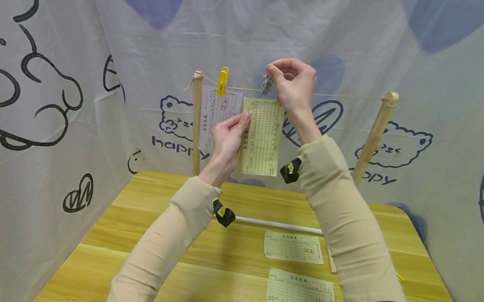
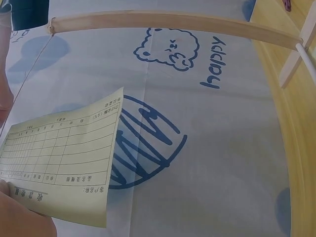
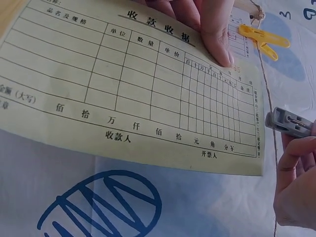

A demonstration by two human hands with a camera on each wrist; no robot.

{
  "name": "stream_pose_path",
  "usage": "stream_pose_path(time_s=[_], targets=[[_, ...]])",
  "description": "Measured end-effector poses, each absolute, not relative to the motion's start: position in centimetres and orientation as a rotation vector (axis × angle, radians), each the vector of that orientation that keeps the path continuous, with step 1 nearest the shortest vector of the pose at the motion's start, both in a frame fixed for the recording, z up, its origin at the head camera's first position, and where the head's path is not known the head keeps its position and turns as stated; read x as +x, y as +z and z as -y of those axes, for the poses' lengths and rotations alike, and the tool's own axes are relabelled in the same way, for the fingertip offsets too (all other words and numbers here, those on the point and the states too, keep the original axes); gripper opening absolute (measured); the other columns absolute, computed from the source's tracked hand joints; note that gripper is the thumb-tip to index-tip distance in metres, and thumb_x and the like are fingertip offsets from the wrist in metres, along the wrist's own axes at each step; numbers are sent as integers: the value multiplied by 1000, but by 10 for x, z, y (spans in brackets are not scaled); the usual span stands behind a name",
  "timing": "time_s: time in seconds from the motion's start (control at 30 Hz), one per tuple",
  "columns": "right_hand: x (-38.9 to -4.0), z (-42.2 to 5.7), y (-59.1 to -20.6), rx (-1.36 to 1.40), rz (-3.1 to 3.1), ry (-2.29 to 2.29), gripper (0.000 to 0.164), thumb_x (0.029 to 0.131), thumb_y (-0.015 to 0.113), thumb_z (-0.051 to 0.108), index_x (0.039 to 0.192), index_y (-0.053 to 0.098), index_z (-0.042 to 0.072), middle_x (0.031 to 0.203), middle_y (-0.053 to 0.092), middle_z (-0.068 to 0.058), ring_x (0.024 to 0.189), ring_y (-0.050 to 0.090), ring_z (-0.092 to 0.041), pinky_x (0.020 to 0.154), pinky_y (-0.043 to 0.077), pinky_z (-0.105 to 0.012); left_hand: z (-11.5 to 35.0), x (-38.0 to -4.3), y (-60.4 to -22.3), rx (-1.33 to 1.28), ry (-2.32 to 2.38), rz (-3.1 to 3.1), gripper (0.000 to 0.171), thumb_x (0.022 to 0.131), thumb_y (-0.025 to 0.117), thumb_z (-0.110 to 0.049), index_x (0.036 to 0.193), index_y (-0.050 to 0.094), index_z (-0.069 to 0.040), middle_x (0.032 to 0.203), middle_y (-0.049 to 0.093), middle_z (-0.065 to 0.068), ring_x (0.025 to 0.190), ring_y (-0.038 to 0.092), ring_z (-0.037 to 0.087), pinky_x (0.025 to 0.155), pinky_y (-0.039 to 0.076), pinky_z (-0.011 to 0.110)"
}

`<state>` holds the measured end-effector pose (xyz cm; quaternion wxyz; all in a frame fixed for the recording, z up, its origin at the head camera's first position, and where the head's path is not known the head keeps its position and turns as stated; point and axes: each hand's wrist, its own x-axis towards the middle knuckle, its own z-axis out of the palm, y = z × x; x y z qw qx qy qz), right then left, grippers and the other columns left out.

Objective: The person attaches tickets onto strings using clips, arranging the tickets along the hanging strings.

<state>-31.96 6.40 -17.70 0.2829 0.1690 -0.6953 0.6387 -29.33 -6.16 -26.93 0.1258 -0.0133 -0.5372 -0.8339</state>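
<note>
My left hand [image 1: 227, 142] pinches a pale yellow receipt slip [image 1: 264, 138] at its left edge, thumb on the printed face. The slip hangs lengthwise just below a thin string [image 1: 337, 95]. In the right wrist view, its printed grid [image 3: 133, 84] shows blank rows. Above the slip, my right hand [image 1: 295, 86] grips a grey clothespin [image 1: 267, 84] by its upper end, its tip at the string. From the right wrist, that clothespin [image 3: 291, 122] appears beside the slip's edge, apart from it. To the left, a yellow clothespin [image 1: 222, 82] holds a white slip [image 1: 207, 114] on the string.
Two wooden posts, left [image 1: 196, 118] and right [image 1: 374, 138], carry the string. On the wooden table [image 1: 179, 280] lie two more receipts, one farther back [image 1: 293, 254] and one nearer [image 1: 302, 295]. A white rod [image 1: 278, 225] runs across behind them. A patterned cloth [image 1: 253, 27] hangs behind.
</note>
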Motion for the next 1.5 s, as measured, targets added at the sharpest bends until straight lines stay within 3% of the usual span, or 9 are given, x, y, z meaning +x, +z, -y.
stream_pose_path(time_s=[0.1,0.27,0.37,0.63,0.93,1.17,1.5], targets=[[-321,-63,-177,432,1912,1622,14,92,74,14,99,74,2,80,72,4,74,63,-3,62,46,-19,61,-294,-269,-32,-2428,1567,30,96,68,-16,121,68,-1,125,70,17,87,71,4,88,58,20],[-321,-63,-178,407,1977,1535,18,94,72,17,103,74,2,97,76,-12,84,68,-11,68,49,-18,62,-296,-269,-38,-2426,1572,30,96,68,-16,121,69,-1,124,70,17,87,71,4,87,58,20],[-321,-63,-178,397,2006,1508,18,94,72,18,104,74,3,102,76,-16,90,69,-15,68,49,-19,62,-297,-269,-40,-2425,1572,29,96,69,-17,120,69,-1,123,71,17,85,71,4,84,59,19],[-320,-64,-179,408,2034,1479,18,95,71,18,105,74,3,101,76,-16,84,66,-7,73,49,-19,61,-297,-269,-45,-2419,1573,30,96,68,-17,120,69,0,122,71,18,82,71,4,79,59,17],[-320,-65,-180,399,2064,1478,18,95,71,21,103,75,5,97,76,-12,77,63,-7,49,39,-20,61,-297,-266,-37,-2422,1574,30,96,69,-18,120,69,-1,122,71,18,82,71,4,79,59,18],[-319,-66,-179,391,2094,1465,18,95,71,22,104,75,6,97,76,-10,78,62,-4,47,39,-20,61,-298,-265,-34,-2417,1567,30,96,69,-17,120,69,0,123,71,17,84,71,4,82,59,18],[-320,-67,-178,391,2116,1556,19,94,73,22,104,74,5,90,73,-1,60,56,-9,40,40,-19,61,-298,-264,-13,-2425,1567,29,95,69,-17,120,69,-1,123,71,16,85,71,4,85,59,19]])
